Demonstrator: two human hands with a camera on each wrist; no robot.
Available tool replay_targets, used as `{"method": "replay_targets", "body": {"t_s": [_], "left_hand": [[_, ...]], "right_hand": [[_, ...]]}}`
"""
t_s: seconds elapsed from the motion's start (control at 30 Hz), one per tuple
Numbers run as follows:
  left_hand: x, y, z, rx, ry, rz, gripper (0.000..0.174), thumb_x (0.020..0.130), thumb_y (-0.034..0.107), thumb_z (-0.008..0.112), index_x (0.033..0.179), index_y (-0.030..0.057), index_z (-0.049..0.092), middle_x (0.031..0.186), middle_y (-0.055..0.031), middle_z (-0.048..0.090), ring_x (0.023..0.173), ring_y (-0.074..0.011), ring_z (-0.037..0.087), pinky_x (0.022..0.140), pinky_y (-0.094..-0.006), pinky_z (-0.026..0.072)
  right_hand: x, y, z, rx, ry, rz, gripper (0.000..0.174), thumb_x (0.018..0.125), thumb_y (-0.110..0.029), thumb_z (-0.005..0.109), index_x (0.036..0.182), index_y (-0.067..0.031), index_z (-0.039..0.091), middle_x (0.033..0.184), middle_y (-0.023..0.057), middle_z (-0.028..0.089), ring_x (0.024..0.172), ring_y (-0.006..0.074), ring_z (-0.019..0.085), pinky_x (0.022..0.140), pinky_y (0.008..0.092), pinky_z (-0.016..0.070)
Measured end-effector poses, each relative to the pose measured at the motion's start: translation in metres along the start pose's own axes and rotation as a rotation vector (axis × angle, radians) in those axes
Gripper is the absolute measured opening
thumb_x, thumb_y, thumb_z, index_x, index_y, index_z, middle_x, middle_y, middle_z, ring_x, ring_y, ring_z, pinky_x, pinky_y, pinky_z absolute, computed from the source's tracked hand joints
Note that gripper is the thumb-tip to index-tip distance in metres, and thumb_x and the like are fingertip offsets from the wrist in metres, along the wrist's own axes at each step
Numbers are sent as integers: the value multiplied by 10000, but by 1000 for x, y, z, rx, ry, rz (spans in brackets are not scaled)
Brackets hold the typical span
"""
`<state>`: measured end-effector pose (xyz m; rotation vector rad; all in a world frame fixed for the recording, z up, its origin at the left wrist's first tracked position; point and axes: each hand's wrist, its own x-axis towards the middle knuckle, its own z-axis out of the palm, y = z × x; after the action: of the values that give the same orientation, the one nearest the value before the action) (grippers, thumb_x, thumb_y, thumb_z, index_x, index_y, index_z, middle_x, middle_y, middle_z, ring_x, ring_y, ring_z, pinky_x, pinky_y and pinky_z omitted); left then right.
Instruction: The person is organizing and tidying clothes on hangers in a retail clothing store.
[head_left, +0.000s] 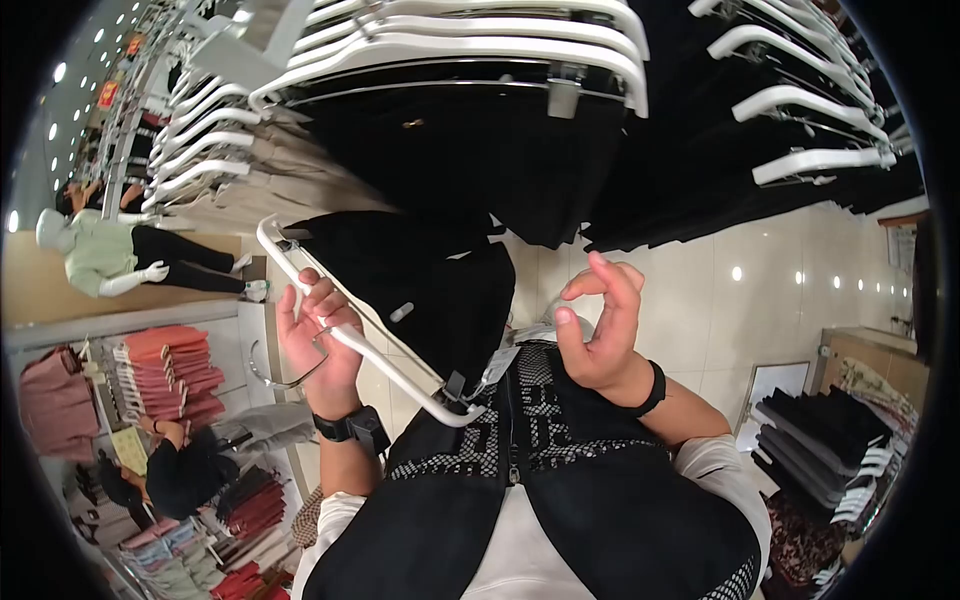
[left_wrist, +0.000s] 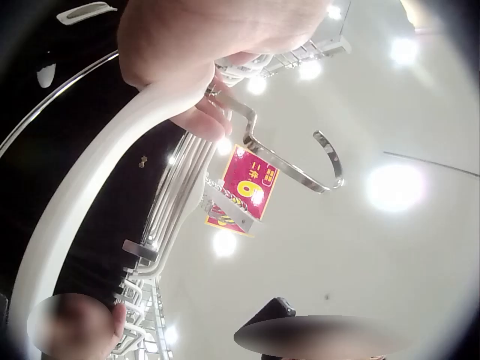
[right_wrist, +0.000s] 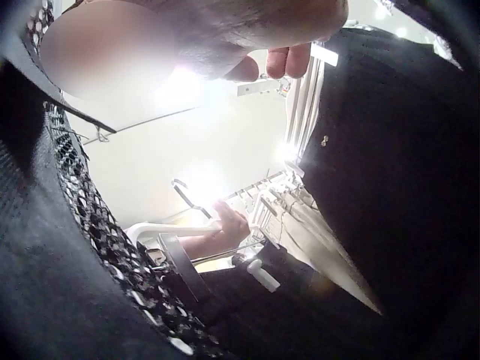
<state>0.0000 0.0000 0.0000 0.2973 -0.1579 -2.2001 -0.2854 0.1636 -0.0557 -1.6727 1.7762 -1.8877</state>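
Observation:
In the head view my left hand (head_left: 325,345) grips the middle of a white hanger (head_left: 385,365), its metal hook (head_left: 290,380) pointing left past the fingers. A black garment (head_left: 420,270) hangs from the hanger's clips, with a small white size clip (head_left: 402,312) near its top edge. Paper tags (head_left: 497,365) dangle beside the hanger's lower end. My right hand (head_left: 605,330) is raised to the right of the garment, thumb and fingers parted, holding nothing. In the left wrist view the hanger (left_wrist: 82,187) curves down from under the left hand.
Black garments on white hangers (head_left: 450,48) hang on a rack ahead, with beige ones (head_left: 285,160) to the left. More hangers (head_left: 810,105) line the right. A mannequin (head_left: 100,250) stands at left. Folded dark clothes (head_left: 815,440) sit low on the right. Another person (head_left: 190,470) is at lower left.

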Motion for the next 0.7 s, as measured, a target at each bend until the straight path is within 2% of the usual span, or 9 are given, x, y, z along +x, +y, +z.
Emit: {"method": "replay_targets", "body": {"t_s": [0.1,0.17,0.3,0.33,0.43,0.47,0.5,0.57,0.7], "left_hand": [[1,2,-16,-40,34,49,247,1083,269,487,928,83,532,824,-20,564,832,-170,640,729,-314,557],[2,5,-26,-59,27,78,264,1078,262,500,881,89,526,773,-18,548,822,-171,640,741,-311,559],[1,-3,-34,-146,81,154,301,1069,276,548,830,97,582,754,-6,633,931,-202,706,845,-369,554],[4,3,-40,-145,-21,80,299,1061,289,571,829,108,624,810,-2,700,1041,-221,725,913,-388,538],[11,11,-47,-189,-12,11,300,1064,319,555,899,122,711,917,-12,765,1086,-250,723,961,-405,528],[15,13,-51,-147,3,10,313,1065,353,549,987,141,767,1081,-27,793,1149,-256,712,1018,-408,507],[20,11,-47,-165,-42,-1,347,1069,371,526,1247,161,737,1199,-46,777,1217,-262,686,1103,-430,464],[27,21,-31,-79,-61,-51,468,1075,379,490,1490,181,577,1248,-46,761,1291,-264,646,1169,-451,417],[46,52,-49,-161,-238,-160,534,1084,360,455,1596,208,434,1321,-54,728,1342,-263,612,1196,-463,389]], "right_hand": [[17,7,19,-34,-57,-113,615,841,5,689,1424,3,492,915,23,669,823,178,607,928,394,360],[26,8,24,-82,-67,-150,611,838,14,688,1418,1,499,903,17,666,813,177,607,926,395,362],[39,2,16,-148,-111,-131,571,830,20,696,1383,-20,554,876,6,659,814,183,604,921,403,378],[44,1,16,-184,-88,-154,553,830,30,690,1366,-22,570,871,9,654,800,188,590,912,398,389],[63,4,10,-270,-44,-170,551,828,42,682,1364,-21,568,866,18,649,803,198,570,904,391,397],[72,3,10,-302,-10,-202,548,827,55,673,1359,-21,569,863,28,645,815,209,554,893,381,403],[82,2,10,-324,20,-217,543,829,60,669,1357,-23,570,862,33,642,832,214,550,895,384,406],[105,-4,15,-391,87,-285,539,832,59,672,1355,-25,572,884,40,650,845,222,562,905,387,412],[164,-31,38,-653,144,-378,580,830,-37,759,1381,-65,581,1094,74,679,1023,259,612,963,403,408]]}}
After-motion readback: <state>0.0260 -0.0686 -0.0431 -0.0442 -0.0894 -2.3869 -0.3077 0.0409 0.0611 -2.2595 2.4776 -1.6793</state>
